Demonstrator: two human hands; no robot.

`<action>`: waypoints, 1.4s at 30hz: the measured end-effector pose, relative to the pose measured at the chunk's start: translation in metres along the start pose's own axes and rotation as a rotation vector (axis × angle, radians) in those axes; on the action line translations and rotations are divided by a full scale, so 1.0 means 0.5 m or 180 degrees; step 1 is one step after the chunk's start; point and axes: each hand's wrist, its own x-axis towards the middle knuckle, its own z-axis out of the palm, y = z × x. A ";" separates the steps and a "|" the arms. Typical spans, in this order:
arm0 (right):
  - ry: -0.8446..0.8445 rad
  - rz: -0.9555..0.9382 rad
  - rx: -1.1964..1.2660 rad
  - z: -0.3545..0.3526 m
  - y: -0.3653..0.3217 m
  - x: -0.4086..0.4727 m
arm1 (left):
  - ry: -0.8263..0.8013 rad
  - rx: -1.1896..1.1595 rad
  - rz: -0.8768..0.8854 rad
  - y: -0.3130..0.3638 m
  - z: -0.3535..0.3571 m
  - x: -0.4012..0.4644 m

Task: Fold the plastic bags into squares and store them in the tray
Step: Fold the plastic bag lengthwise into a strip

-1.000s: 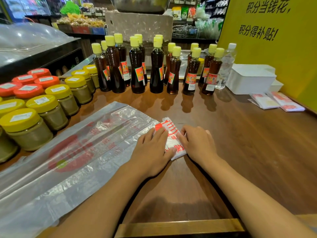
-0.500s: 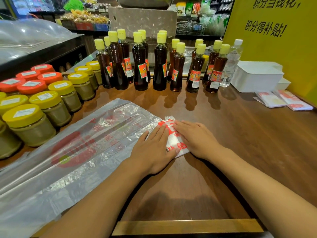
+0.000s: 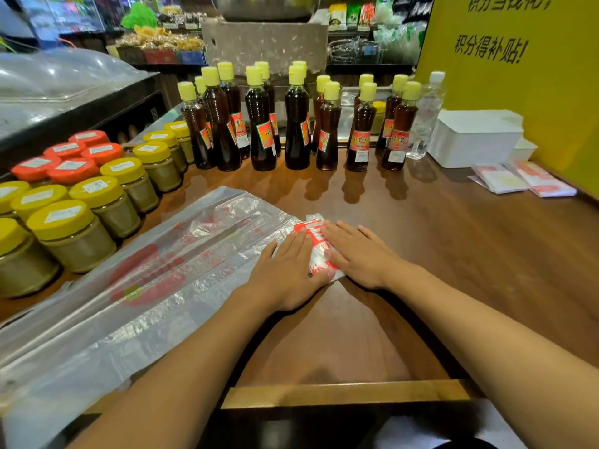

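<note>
both hands, left hand and right hand, press flat, straight fingers on the plastic bag, likely to set its fold on the desk.

I am looking at a shop, seen from behind its wooden counter. Rows of dark sauce bottles with yellow caps and matching red labels stand along the far edge, and jars with yellow and red lids, each bearing a small sticker, are lined up on my left. Behind them I can see shelves stocked with packaged goods. On my right a yellow sign with printed Chinese characters leans by the counter.
</note>
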 end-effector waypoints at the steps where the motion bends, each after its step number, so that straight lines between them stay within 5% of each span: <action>1: 0.0002 0.0048 0.0000 0.001 -0.004 -0.004 | 0.0041 -0.0021 -0.0038 0.004 0.000 -0.003; 13: -0.0193 0.0606 -0.0463 0.001 -0.037 -0.241 | -0.0020 0.0285 0.0562 0.117 0.023 -0.095; 22: -0.0530 0.0505 -0.0311 -0.020 0.004 -0.252 | -0.0299 0.0390 0.0729 0.111 -0.004 -0.038; 28: 0.0135 0.0318 -0.0699 -0.009 -0.016 -0.242 | -0.0032 0.0440 0.0766 0.104 0.009 -0.044; 32: -0.0024 0.0178 -0.0137 0.007 0.001 -0.233 | 0.0033 0.0270 0.0907 0.102 0.010 -0.064; 42: -0.0330 0.0287 -0.0265 0.000 0.017 -0.210 | -0.0668 0.0398 0.0366 0.114 -0.016 -0.076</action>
